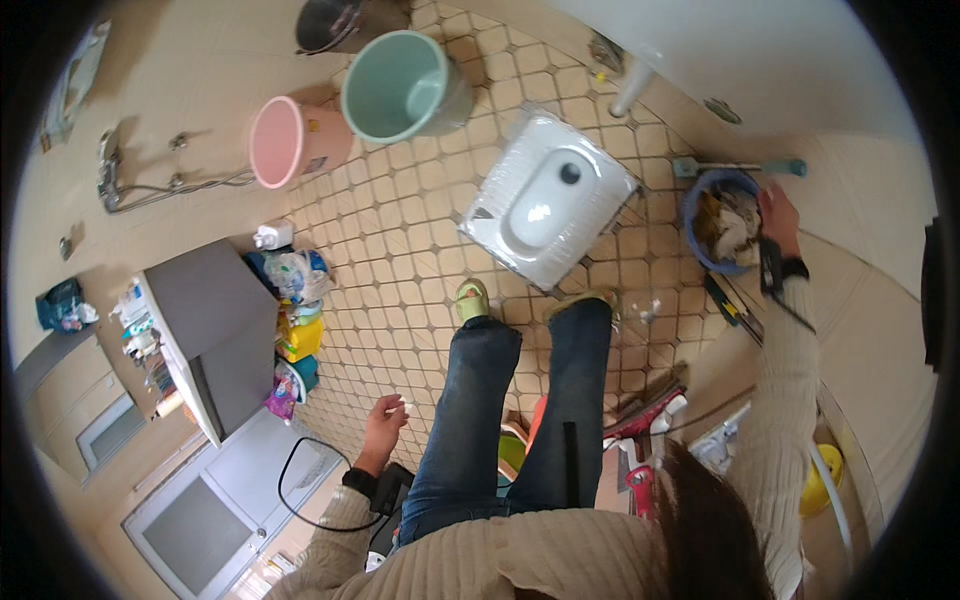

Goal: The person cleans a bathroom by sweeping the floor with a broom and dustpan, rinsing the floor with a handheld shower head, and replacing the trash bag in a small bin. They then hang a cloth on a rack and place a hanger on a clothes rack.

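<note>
My right hand is at the right rim of a blue waste bin, which holds crumpled tissues and other refuse; its fingers touch or grip the rim, and their exact hold is unclear. My left hand hangs over the floor left of my legs, fingers bent around a small white piece, perhaps tissue. In front of my feet lies a white ceramic squat toilet edged with clear plastic wrap. A teal-ended brush or similar tool lies behind the bin.
A green bucket, a pink bucket and a dark bucket stand at the upper left. A grey cabinet is at left, with bags beside it. White scraps lie on the tiled floor near my right foot. A white pipe stands behind.
</note>
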`<state>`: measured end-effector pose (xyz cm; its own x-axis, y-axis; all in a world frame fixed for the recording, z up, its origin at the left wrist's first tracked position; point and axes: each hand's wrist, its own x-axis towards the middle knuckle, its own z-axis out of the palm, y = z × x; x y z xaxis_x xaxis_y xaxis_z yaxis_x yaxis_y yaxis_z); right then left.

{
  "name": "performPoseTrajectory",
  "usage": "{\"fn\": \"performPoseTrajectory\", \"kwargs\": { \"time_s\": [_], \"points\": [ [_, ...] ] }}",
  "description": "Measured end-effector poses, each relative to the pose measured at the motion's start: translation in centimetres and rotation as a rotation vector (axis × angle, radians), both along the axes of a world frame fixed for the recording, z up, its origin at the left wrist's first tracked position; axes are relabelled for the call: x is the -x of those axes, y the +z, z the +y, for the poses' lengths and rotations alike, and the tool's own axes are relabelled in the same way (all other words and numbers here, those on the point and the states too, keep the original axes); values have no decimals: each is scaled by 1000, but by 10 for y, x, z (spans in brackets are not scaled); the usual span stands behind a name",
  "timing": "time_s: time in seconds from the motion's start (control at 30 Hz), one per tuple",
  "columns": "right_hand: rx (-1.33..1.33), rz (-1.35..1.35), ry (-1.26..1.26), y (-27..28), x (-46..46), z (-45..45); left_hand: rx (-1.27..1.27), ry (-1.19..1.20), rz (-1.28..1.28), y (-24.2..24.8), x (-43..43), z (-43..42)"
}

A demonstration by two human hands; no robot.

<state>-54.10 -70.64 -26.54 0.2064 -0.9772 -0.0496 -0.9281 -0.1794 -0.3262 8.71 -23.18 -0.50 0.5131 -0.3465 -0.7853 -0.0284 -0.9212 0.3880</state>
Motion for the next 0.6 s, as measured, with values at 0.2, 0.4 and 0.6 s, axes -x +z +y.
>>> {"fn": "performPoseTrajectory", "kwargs": {
  "time_s": [0.2,0.4,0.6],
  "points": [
    [-507,-1259,-866,50,-2,134,-12,-60,-3,-29,-52,-16],
    [-574,-1395,-1133,146,-98,285,254,-68,-58,-39,-158,-42],
    [-609,-1188,-872,275,-290,292,624,-181,-410,43,-340,-59]
  ]
}}
